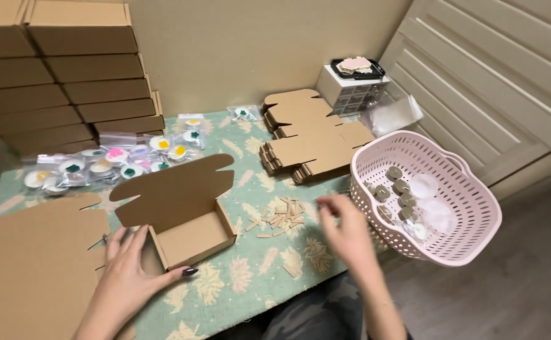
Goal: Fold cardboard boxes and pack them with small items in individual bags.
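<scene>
Left hand [126, 272]: flat, steadying open cardboard box [190, 236].
Right hand [344, 233]: blurred, grip unclear.
Risk: sleeve could scatter wooden sticks [280, 217].

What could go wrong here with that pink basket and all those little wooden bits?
The pink basket seems to hang over the table edge, so a bump from the right hand might tip it. The small wooden pieces lie loose close by and could scatter. The left hand rests against the open cardboard box.
</scene>
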